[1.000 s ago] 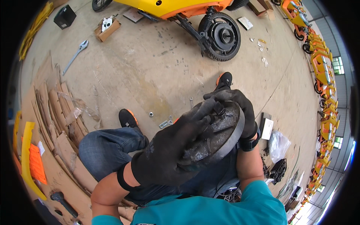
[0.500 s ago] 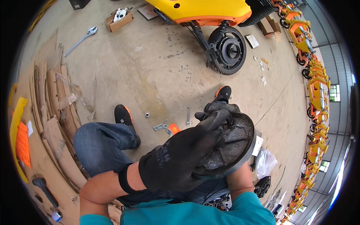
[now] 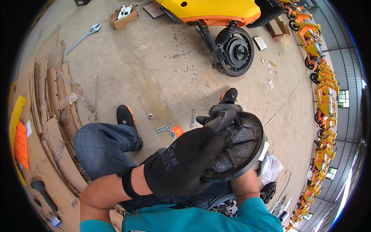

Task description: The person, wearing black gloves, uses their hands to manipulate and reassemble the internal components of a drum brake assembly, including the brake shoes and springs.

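Note:
Both my hands wear black work gloves and are at a round, dish-shaped black metal cover (image 3: 243, 145) with raised ribs and greasy grey patches inside. It is held tilted in front of my body. My left hand (image 3: 189, 158) reaches across from the left, its bent fingers closed at the cover's upper left part. My right forearm rises behind the cover, which hides most of that hand; gloved fingers of my right hand (image 3: 228, 109) appear bent at the top edge. On the floor ahead lie a small wrench (image 3: 193, 118), a nut (image 3: 150, 116) and several metal fasteners (image 3: 168, 127).
A yellow-orange scooter (image 3: 216, 9) with a black front wheel (image 3: 239, 52) stands ahead. Flattened cardboard (image 3: 54, 116) and a black-headed tool (image 3: 44, 195) lie left. An adjustable wrench (image 3: 83, 38) and an open box (image 3: 123, 18) are farther off. Plastic bag (image 3: 270, 168) at right; scooters (image 3: 326, 96) line the far right.
The cover and both gloved hands have shifted slightly up and to the right. The grip looks much the same, and the view has moved a little.

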A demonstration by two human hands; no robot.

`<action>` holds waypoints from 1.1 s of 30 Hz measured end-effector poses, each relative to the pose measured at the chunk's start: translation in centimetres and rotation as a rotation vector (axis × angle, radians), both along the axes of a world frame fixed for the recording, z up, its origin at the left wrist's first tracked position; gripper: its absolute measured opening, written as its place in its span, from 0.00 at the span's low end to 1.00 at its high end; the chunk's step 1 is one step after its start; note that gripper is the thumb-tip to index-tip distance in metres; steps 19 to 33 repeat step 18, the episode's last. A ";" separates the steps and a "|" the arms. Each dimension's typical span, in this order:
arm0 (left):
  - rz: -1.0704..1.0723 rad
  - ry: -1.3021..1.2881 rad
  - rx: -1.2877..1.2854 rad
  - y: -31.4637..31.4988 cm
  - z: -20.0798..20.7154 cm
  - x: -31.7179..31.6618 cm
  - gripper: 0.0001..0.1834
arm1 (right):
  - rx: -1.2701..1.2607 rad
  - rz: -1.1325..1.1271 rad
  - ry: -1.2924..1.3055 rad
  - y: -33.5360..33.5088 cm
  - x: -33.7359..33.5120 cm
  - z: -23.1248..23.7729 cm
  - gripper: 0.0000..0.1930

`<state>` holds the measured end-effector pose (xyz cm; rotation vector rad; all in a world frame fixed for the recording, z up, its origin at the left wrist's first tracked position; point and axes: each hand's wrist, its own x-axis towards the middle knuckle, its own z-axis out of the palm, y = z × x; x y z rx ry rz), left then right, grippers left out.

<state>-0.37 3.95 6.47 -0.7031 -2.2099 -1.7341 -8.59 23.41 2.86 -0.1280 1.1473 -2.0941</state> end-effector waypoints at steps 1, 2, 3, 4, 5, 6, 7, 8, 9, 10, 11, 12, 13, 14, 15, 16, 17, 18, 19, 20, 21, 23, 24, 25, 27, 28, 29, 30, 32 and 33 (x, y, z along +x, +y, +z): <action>0.011 -0.006 -0.003 0.0 0.0 0.0 0.46 | -0.004 -0.005 -0.006 -0.1 0.1 0.1 0.21; 0.012 0.010 -0.006 0.1 0.0 -0.1 0.46 | 0.005 -0.003 0.023 -0.2 0.1 0.2 0.21; 0.013 0.018 0.000 0.1 -0.1 -0.2 0.45 | -0.009 -0.008 0.022 -0.2 0.2 0.3 0.21; 0.011 0.018 0.019 0.1 -0.1 -0.3 0.45 | -0.009 -0.012 0.006 -0.3 0.3 0.4 0.21; 0.020 0.036 0.011 0.2 -0.1 -0.4 0.45 | -0.033 -0.023 -0.040 -0.2 0.5 0.7 0.21; 0.027 0.046 0.016 0.3 -0.1 -0.5 0.45 | -0.057 -0.033 -0.086 -0.2 0.6 0.8 0.20; 0.034 0.057 0.029 0.3 -0.1 -0.5 0.45 | -0.043 -0.009 -0.040 -0.3 0.4 0.8 0.20; 0.023 0.047 0.025 0.3 0.0 -0.5 0.45 | -0.028 0.016 0.006 -0.4 0.2 0.8 0.19; 0.013 0.039 0.030 0.3 0.1 -0.4 0.45 | -0.072 0.044 0.045 -0.4 0.0 0.7 0.19; 0.007 0.030 0.037 0.2 0.2 -0.3 0.45 | -0.050 0.032 0.011 -0.4 -0.1 0.6 0.18; -0.003 0.012 0.033 0.1 0.4 -0.2 0.45 | -0.086 0.023 -0.031 -0.3 0.0 0.4 0.18; -0.009 -0.007 0.031 0.0 0.5 -0.2 0.45 | -0.071 0.026 -0.001 -0.1 0.1 0.1 0.18; -0.014 -0.032 0.033 0.0 0.5 -0.1 0.45 | -0.057 0.029 0.028 0.2 0.1 -0.3 0.18; 0.001 -0.018 0.048 0.0 0.5 -0.2 0.44 | 0.008 0.044 0.130 0.5 0.3 -1.0 0.17; 0.017 -0.009 0.065 0.1 0.4 -0.3 0.44 | 0.074 0.073 0.173 1.1 0.3 -1.9 0.19; 0.034 -0.001 0.086 0.2 0.3 -0.3 0.43 | 0.007 0.074 0.106 1.9 0.4 -3.0 0.20; 0.051 -0.004 0.089 0.3 0.2 -0.4 0.43 | -0.058 0.085 -0.021 3.0 0.3 -4.1 0.23; 0.068 -0.006 0.096 0.4 0.1 -0.5 0.43 | -0.008 0.034 -0.071 5.1 6.7 -3.3 0.23; 0.068 -0.006 0.096 0.4 0.1 -0.5 0.43 | -0.008 0.034 -0.071 5.1 6.7 -3.3 0.23; 0.068 -0.006 0.096 0.4 0.1 -0.5 0.43 | -0.008 0.034 -0.071 5.1 6.7 -3.3 0.23; 0.068 -0.006 0.096 0.4 0.1 -0.5 0.43 | -0.008 0.034 -0.071 5.1 6.7 -3.3 0.23; 0.068 -0.006 0.096 0.4 0.1 -0.5 0.43 | -0.008 0.034 -0.071 5.1 6.7 -3.3 0.23; 0.068 -0.006 0.096 0.4 0.1 -0.5 0.43 | -0.008 0.034 -0.071 5.1 6.7 -3.3 0.23; 0.068 -0.006 0.096 0.4 0.1 -0.5 0.43 | -0.008 0.034 -0.071 5.1 6.7 -3.3 0.23; 0.068 -0.006 0.096 0.4 0.1 -0.5 0.43 | -0.008 0.034 -0.071 5.1 6.7 -3.3 0.23; 0.068 -0.006 0.096 0.4 0.1 -0.5 0.43 | -0.008 0.034 -0.071 5.1 6.7 -3.3 0.23; 0.068 -0.006 0.096 0.4 0.1 -0.5 0.43 | -0.008 0.034 -0.071 5.1 6.7 -3.3 0.23; 0.068 -0.006 0.096 0.4 0.1 -0.5 0.43 | -0.008 0.034 -0.071 5.1 6.7 -3.3 0.23; 0.068 -0.006 0.096 0.4 0.1 -0.5 0.43 | -0.008 0.034 -0.071 5.1 6.7 -3.3 0.23; 0.068 -0.006 0.096 0.4 0.1 -0.5 0.43 | -0.008 0.034 -0.071 5.1 6.7 -3.3 0.23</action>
